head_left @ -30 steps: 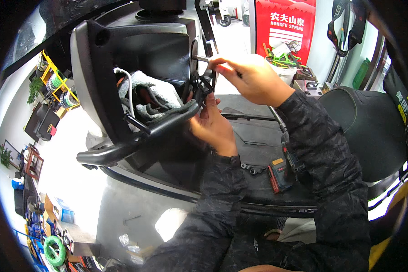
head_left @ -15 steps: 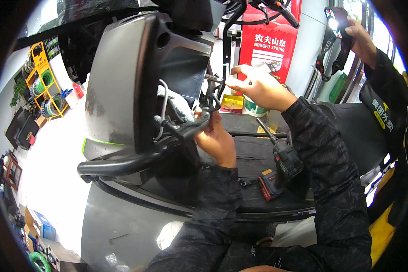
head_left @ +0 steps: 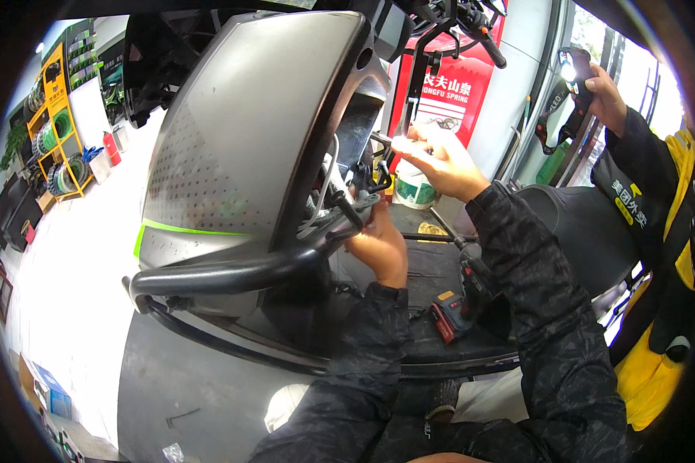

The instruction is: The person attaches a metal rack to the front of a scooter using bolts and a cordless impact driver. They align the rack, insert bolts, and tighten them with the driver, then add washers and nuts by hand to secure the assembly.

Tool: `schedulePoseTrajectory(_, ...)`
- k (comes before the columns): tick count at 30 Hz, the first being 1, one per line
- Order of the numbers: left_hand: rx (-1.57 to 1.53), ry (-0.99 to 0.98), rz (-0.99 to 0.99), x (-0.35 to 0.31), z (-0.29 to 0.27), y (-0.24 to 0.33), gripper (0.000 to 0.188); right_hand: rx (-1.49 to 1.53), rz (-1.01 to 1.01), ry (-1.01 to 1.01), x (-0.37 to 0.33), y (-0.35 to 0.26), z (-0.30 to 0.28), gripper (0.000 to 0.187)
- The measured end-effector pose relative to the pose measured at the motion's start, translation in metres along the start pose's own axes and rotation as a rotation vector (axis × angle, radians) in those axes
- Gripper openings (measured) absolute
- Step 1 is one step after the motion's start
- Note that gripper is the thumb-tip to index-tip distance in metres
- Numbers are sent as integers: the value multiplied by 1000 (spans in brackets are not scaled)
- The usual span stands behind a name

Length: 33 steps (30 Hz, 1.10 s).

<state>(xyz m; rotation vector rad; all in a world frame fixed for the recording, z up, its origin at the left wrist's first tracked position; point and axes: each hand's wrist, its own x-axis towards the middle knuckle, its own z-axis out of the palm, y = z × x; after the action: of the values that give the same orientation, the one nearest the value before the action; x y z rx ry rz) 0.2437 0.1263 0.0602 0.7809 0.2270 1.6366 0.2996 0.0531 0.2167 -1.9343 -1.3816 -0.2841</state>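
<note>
Right hand [head_left: 446,163] on one rod [head_left: 381,139], left hand [head_left: 381,248] below, one cordless driver [head_left: 471,268]

Head-worn fisheye view (left of two), downward, near

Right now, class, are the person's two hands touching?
Apart: the head view shows a white-and-green bucket through the gap between the right hand and the left hand.

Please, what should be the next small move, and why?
Probably turn the metal rod slightly with the right hand, which holds its near end; the rod points toward the grey panel, and the left hand is close by, at the black tube.
</note>
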Motion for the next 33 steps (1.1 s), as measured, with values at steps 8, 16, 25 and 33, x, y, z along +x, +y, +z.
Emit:
schedulePoseTrajectory(8,119,-61,206,4,-10,-10,44,-140,-54,22,4,2,-3,51)
schedulePoseTrajectory(16,149,-143,260,13,-27,-21,41,-20,12,41,-9,4,11,51)
schedulePoseTrajectory(25,334,-163,231,22,-40,-17,39,320,281,30,-56,3,71,47)
schedulePoseTrajectory(33,533,-132,363,23,-39,-6,29,961,453,-204,-52,9,77,40)
